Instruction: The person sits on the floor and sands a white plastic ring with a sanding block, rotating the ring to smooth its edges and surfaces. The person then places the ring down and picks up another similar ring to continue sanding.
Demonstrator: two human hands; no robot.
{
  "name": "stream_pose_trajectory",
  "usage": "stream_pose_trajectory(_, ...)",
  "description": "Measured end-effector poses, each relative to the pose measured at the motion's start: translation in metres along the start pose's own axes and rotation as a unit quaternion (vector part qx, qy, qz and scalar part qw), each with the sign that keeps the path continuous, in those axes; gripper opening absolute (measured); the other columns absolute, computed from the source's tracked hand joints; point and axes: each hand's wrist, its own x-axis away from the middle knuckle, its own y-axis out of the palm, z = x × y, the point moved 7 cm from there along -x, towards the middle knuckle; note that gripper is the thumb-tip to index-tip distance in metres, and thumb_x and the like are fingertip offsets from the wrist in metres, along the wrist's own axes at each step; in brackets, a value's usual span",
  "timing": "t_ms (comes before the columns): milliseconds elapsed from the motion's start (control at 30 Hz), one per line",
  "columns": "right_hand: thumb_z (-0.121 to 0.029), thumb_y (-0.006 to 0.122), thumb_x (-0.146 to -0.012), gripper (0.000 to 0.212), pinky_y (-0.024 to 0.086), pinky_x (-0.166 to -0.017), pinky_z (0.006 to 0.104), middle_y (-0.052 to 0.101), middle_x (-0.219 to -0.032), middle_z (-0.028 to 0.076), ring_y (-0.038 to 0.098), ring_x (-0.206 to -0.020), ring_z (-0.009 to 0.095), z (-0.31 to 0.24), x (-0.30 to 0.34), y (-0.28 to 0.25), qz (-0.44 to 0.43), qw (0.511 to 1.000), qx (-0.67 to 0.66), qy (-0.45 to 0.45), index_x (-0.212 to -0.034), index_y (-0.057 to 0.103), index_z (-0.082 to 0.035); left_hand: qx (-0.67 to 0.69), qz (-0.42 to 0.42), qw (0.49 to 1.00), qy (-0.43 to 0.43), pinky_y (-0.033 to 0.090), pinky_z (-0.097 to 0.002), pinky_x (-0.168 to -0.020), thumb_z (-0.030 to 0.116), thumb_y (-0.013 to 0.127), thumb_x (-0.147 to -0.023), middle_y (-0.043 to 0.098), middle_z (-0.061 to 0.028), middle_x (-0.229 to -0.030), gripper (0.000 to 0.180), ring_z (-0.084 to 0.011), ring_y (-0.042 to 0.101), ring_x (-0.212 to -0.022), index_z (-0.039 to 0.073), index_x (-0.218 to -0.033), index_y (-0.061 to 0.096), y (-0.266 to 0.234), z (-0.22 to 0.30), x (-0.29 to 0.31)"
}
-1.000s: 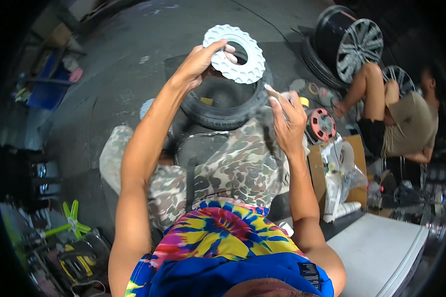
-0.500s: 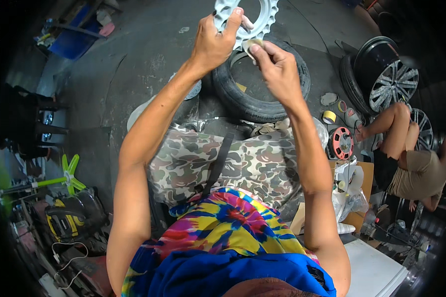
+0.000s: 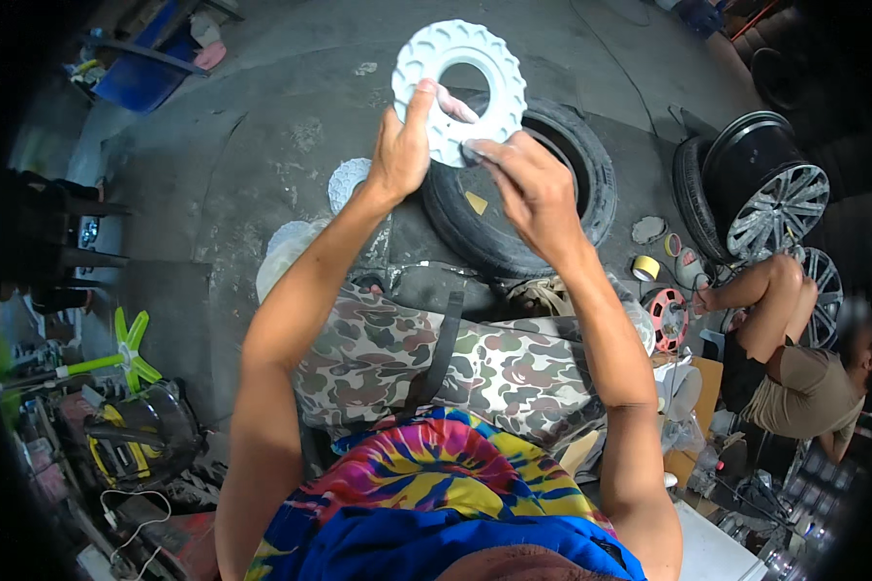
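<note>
A pale grey ring with a scalloped rim and a wide central hole is held up above the tyre. My left hand grips its left side, thumb on the front face and fingertips showing through the hole. At the ring's lower edge, my right hand pinches a small folded piece of sandpaper against the rim. Only a dark edge of the sandpaper shows now; the fingers cover the rest. White dust coats my fingertips.
A similar pale disc lies on the floor left of the tyre. To the right are yellow tape, a red reel and wheel rims. Another person sits beyond them. A black-and-yellow machine stands at the left.
The ring has come lower in view and turned its face more fully toward me. My right hand has moved down with it, and the sandpaper's tan side no longer shows.
</note>
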Motion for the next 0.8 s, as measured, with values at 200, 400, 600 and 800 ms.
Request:
stream_pose_trajectory(200, 0.003, 0.072, -0.098, 0.03, 0.06, -0.081, 0.049, 0.068, -0.095, 0.015, 0.073, -0.09, 0.036, -0.004, 0.001, 0.03, 0.004, 0.999, 0.051, 0.016, -0.128, 0.074, 0.0, -0.058, 0.012, 0.997, 0.053, 0.058, -0.0381, -0.084, 0.042, 0.039, -0.125, 0.081, -0.0116, -0.094, 0.066, -0.0188, 0.073, -0.087, -0.005, -0.101, 0.079, 0.002, -0.009, -0.008)
stream_pose_trajectory(400, -0.014, 0.069, -0.113, 0.024, 0.054, -0.07, 0.0359, 0.065, -0.087, 0.001, 0.065, -0.077, 0.016, 0.054, 0.026, 0.056, 0.063, 0.772, -0.506, 0.38, -0.131, 0.075, 0.001, 0.057, 0.046, 0.996, 0.053, 0.061, -0.0364, -0.085, 0.038, 0.038, -0.126, 0.081, -0.0141, -0.097, 0.054, -0.0188, 0.077, -0.093, -0.002, -0.105, 0.068, 0.02, -0.02, -0.006)
stream_pose_trajectory(600, -0.01, 0.069, -0.11, 0.02, 0.055, -0.07, 0.043, 0.064, -0.087, 0.005, 0.069, -0.078, 0.025, 0.038, 0.007, 0.03, 0.023, 0.96, -0.143, 0.241, -0.127, 0.075, -0.001, 0.017, 0.025, 0.999, 0.023, 0.06, -0.0368, -0.087, 0.042, 0.039, -0.126, 0.081, -0.014, -0.098, 0.054, -0.0188, 0.076, -0.093, -0.001, -0.108, 0.066, 0.019, -0.027, -0.015)
stream_pose_trajectory(800, -0.001, 0.073, -0.099, 0.014, 0.057, -0.079, 0.0539, 0.068, -0.095, 0.018, 0.072, -0.089, 0.043, 0.019, 0.005, 0.018, -0.108, 0.989, 0.096, 0.032, -0.113, 0.073, 0.0, -0.161, -0.036, 0.986, -0.029, 0.058, -0.0371, -0.092, 0.044, 0.04, -0.126, 0.08, -0.0136, -0.1, 0.05, -0.0178, 0.074, -0.097, 0.002, -0.111, 0.065, 0.004, -0.039, -0.012)
